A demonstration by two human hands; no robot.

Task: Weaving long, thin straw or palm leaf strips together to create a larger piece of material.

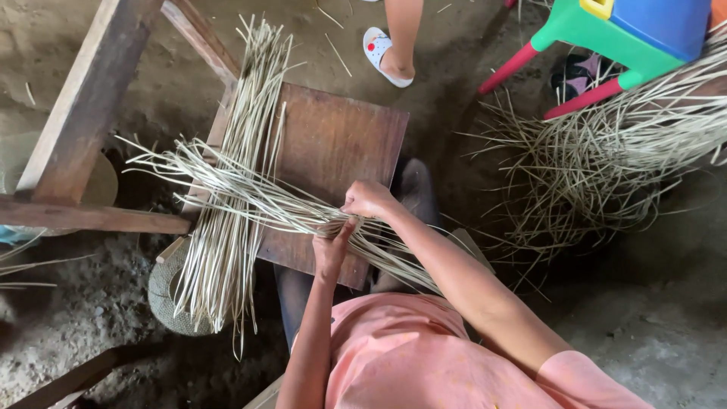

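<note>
Left hand (pixel 330 250) and right hand (pixel 368 199), fingers closed on a sheaf of strips (pixel 303 216) slanting across the board (pixel 341 144). Beneath it, a second bundle (pixel 238 174) runs near to far. Only these two layers cross; no woven area shows. Loose heap (pixel 598 167) at right, by a plastic stool (pixel 628 38).

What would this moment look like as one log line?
left hand: gripping reed strips | right hand: gripping same strips | strips: crossing second bundle on wooden board

wooden board (pixel 341 144) carries crossed reed strips (pixel 235 204).
</note>
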